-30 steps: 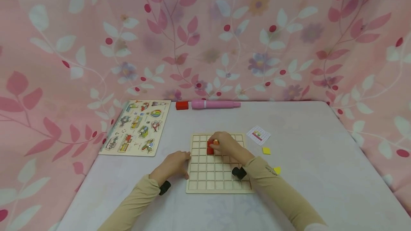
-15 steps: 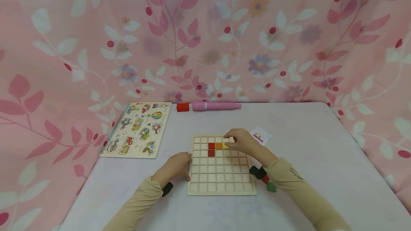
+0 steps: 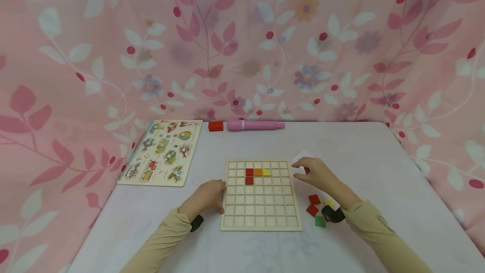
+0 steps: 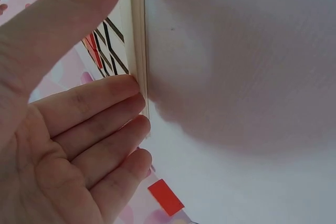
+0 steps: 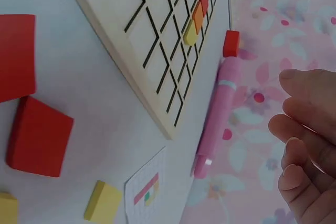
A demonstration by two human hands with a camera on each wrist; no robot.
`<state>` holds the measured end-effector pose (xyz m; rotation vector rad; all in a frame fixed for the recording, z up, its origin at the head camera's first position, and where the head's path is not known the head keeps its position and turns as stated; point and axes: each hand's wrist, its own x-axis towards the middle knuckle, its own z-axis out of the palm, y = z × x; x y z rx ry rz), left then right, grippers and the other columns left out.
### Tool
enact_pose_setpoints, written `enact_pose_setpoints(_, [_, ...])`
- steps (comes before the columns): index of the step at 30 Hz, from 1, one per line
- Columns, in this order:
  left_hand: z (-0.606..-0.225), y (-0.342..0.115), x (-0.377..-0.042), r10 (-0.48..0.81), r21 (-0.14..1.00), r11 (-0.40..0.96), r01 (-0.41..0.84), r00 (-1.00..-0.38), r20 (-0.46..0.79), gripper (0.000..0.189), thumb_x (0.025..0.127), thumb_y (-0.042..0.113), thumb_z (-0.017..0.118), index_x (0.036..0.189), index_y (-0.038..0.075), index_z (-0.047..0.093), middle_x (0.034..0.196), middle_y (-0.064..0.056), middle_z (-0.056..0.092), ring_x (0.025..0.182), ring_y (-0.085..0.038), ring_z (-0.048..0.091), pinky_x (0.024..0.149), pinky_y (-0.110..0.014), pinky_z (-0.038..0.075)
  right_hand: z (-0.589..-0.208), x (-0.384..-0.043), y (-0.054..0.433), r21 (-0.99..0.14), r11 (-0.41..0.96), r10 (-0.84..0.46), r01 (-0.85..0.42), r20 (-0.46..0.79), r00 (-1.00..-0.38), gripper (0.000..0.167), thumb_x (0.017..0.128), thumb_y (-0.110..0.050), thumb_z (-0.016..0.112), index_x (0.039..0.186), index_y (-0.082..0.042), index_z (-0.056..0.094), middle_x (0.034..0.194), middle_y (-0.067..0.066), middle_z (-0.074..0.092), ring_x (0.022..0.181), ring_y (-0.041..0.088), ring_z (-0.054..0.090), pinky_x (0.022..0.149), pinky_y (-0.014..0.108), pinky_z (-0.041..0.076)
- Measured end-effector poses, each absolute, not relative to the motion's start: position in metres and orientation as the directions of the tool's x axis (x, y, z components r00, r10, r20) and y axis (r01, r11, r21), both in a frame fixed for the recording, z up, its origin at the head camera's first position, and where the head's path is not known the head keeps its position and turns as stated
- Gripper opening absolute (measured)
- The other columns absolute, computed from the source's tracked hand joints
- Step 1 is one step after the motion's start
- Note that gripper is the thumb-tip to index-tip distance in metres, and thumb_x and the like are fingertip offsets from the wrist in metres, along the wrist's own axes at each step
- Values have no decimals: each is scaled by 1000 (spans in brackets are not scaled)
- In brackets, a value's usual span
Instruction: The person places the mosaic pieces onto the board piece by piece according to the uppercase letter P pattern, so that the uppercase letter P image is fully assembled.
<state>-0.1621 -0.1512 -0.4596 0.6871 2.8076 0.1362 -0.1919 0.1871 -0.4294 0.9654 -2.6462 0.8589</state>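
A wooden grid board lies on the table. Set in its upper cells are two red squares, an orange square and a yellow piece with one rounded or cut corner. My left hand touches the board's left edge with extended fingertips, as the left wrist view confirms. Off the board's right edge hovers my right hand, fingers loosely bent and holding nothing. Below it lie loose red pieces, a green piece and yellow pieces, partly hidden by the wrist camera.
A small printed pattern card lies right of the board, partly behind my right hand. Along the back edge are a pink pen-shaped stick and a red block. A picture puzzle board lies at the left.
My right hand has let go of the yellow piece in the top row beside the orange square and moved right, off the board. The left hand stays at the board's edge.
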Motion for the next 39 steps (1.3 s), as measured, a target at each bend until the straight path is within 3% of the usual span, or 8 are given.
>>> enact_pose_setpoints(6, [-463, -153, -161, 473, 137, 881, 453, -854, -219, 73, 47, 31, 87, 107, -1, 60, 111, -16, 58, 106, -28, 51, 87, -37, 41, -444, -175, 202, -515, 627, -507, -585, 301, -808, 26, 69, -5, 75, 92, 2, 67, 66, -7, 51, 52, 6, 35, 44, 20, 34])
enact_pose_setpoints(13, [-463, -153, -163, 499, 144, 866, 479, -848, -180, 72, 47, 31, 87, 105, -2, 61, 110, -16, 58, 103, -29, 53, 86, -37, 42, -456, -161, 218, -556, 705, -462, -439, 109, -880, 25, 75, -7, 71, 97, 2, 65, 64, -5, 44, 53, 8, 36, 44, 20, 33])
enact_pose_setpoints(17, [-462, -153, -163, 496, 145, 867, 477, -851, -171, 70, 45, 30, 87, 102, -1, 61, 107, -16, 59, 99, -29, 54, 83, -37, 43, -461, -157, 224, -568, 722, -466, -395, 22, -884, 23, 76, -8, 70, 97, 1, 65, 60, -3, 41, 53, 9, 36, 43, 20, 32])
enact_pose_setpoints(24, [-462, -153, -164, 494, 160, 868, 471, -855, -161, 69, 45, 30, 87, 101, 0, 61, 105, -13, 59, 96, -29, 55, 80, -38, 45, -466, -153, 231, -600, 730, -493, -328, -130, -860, 27, 74, -5, 71, 100, -1, 64, 78, -3, 54, 63, 13, 42, 50, 21, 41])
enact_pose_setpoints(28, [-461, -154, -165, 490, 159, 869, 468, -859, -148, 71, 45, 31, 87, 103, 0, 61, 111, -16, 57, 100, -30, 54, 83, -38, 44, -468, -154, 233, -587, 732, -512, -347, -137, -848, 26, 75, -4, 69, 100, -2, 64, 80, -2, 51, 67, 15, 43, 53, 22, 40])
enact_pose_setpoints(39, [-465, -155, -167, 501, 194, 861, 471, -850, -160, 68, 44, 29, 88, 101, 2, 61, 103, -10, 59, 95, -26, 56, 81, -36, 44, -474, -156, 234, -541, 746, -524, -389, -117, -843, 22, 72, -2, 71, 94, -2, 65, 80, -2, 50, 67, 14, 43, 53, 21, 41])
